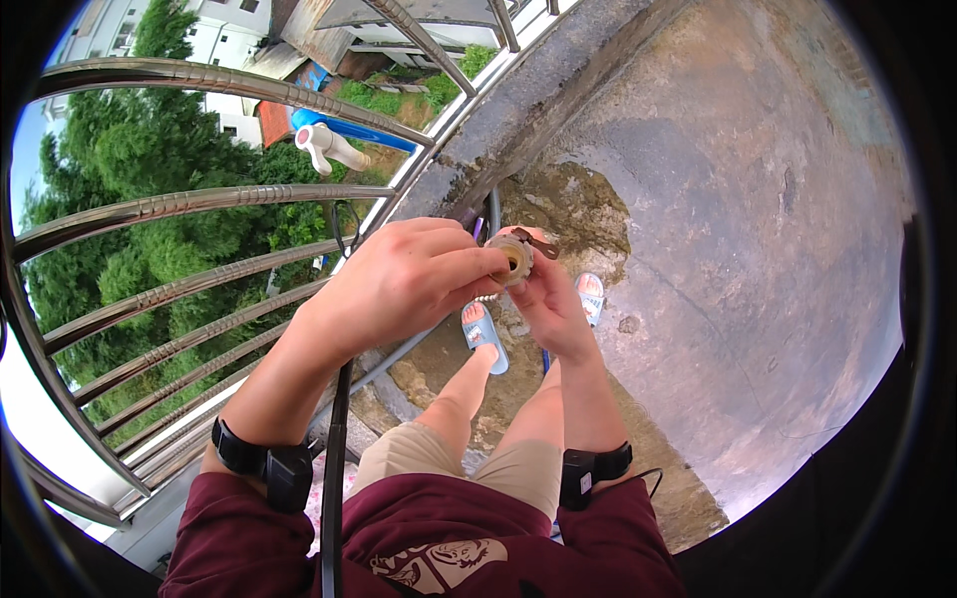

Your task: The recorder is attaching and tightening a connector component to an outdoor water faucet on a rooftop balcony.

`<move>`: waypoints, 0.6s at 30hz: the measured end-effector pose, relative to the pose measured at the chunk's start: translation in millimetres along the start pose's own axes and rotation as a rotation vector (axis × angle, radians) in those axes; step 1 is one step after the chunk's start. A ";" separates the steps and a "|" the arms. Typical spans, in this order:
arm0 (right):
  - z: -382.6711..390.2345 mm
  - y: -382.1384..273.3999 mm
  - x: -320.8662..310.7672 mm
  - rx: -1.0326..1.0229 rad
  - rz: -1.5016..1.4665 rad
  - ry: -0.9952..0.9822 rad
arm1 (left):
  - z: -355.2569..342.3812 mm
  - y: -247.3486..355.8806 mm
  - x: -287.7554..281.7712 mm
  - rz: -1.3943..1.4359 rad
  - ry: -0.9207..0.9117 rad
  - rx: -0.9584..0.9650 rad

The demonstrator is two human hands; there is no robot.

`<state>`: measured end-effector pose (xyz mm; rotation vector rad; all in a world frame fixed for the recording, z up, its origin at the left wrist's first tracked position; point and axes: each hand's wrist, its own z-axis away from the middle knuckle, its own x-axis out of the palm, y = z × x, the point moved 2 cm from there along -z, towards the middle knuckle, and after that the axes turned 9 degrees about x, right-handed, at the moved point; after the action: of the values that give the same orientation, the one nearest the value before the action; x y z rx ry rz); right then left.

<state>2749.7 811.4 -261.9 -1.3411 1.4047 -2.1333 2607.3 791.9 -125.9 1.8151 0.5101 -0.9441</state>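
Note:
In front of me, between both hands, is a small beige round fitting [517,261] with a ribbed rim and a dark hole in its middle. My left hand [407,282] pinches it from the left, thumb and forefinger at its face. From the right, the fingers of my right hand [551,307] close on its rim. A flat brown piece [543,245] sticks out at the fitting's far side; I cannot tell whether it is joined to it. The fingers hide part of the fitting.
A metal railing [289,191] runs along the left, above a concrete ledge [477,149]. Beyond its upper bars show a white plastic tap [329,149] and a blue pipe [367,132]. A grey pipe [401,351] lies near my light-blue slippers [485,339]. The concrete floor [728,259] has wet patches.

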 end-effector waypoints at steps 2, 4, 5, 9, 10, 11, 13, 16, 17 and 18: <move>-2.7 -9.7 1.9 -0.023 0.034 -0.004 | -2.3 3.7 -5.0 -0.006 -0.014 0.013; -4.7 -20.9 5.0 -0.083 0.013 -0.021 | -3.3 9.1 -10.5 -0.013 -0.028 0.026; -5.8 -23.5 3.8 -0.082 0.012 -0.020 | -2.5 11.4 -12.7 0.072 0.017 -0.022; -2.7 -40.0 4.8 -0.258 0.214 0.044 | 1.0 19.7 -18.7 0.503 0.119 -0.269; -1.3 -43.8 5.8 -0.292 0.290 0.060 | 0.7 20.4 -19.8 0.497 0.080 -0.271; -0.7 -46.1 7.2 -0.328 0.363 0.074 | 1.0 20.3 -20.9 0.496 0.080 -0.272; -1.3 -47.3 8.9 -0.368 0.391 0.096 | 1.5 18.9 -22.7 0.480 0.102 -0.310; -0.4 -48.6 7.3 -0.418 0.432 0.138 | 1.0 17.6 -20.9 0.532 0.133 -0.402; -1.9 -48.6 8.9 -0.435 0.434 0.145 | 2.0 17.8 -22.9 0.526 0.134 -0.406; -3.7 -48.2 10.5 -0.437 0.428 0.141 | 2.9 17.8 -24.7 0.528 0.114 -0.406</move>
<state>2753.5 831.0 -216.7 -0.9046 2.0842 -1.7262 2603.7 783.5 -96.8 1.5212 0.2442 -0.3464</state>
